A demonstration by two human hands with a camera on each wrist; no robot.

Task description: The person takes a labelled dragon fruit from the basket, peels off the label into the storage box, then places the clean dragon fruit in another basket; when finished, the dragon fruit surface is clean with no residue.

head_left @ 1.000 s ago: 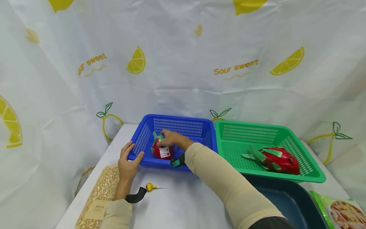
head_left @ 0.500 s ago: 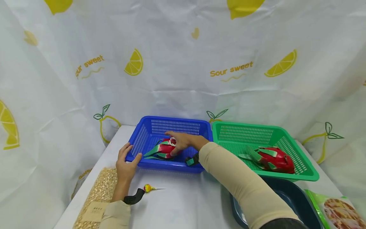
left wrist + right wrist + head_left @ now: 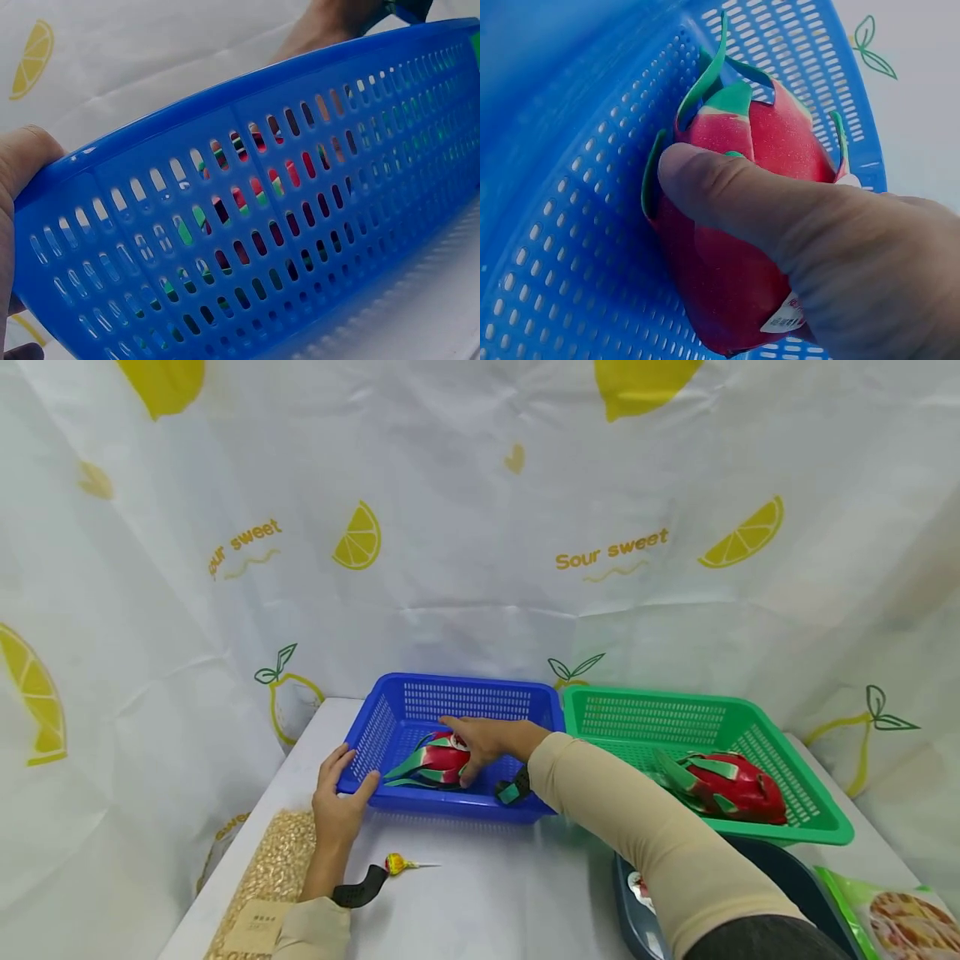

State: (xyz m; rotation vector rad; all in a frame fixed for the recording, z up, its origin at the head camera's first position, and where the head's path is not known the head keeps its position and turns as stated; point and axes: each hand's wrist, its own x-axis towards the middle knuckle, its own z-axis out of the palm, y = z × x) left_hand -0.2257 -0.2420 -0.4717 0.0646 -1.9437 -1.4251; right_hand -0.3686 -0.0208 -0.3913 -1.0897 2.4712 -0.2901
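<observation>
Inside the blue basket (image 3: 465, 806) lies a red dragon fruit (image 3: 441, 766) with green leaf tips pointing left. My right hand (image 3: 483, 745) grips it from the right; in the right wrist view the thumb (image 3: 727, 187) lies across the dragon fruit (image 3: 727, 277), and a white label shows partly beneath the hand. My left hand (image 3: 341, 806) holds the basket's front left corner, fingers along the left rim and thumb at the front rim. Through the slots of the basket wall (image 3: 247, 165), red and green of the fruit show in the left wrist view.
A green basket (image 3: 675, 700) on the right holds another dragon fruit (image 3: 738, 787). Before it stands a dark blue tub (image 3: 795, 881), partly behind my right sleeve, with a green food packet (image 3: 900, 914) beside it. A lollipop (image 3: 397, 863) and a bag of grains (image 3: 277, 852) lie in front.
My right hand has turned the dragon fruit in the basket, so its leaves now point left instead of up, and has moved right. My left hand keeps its place on the corner.
</observation>
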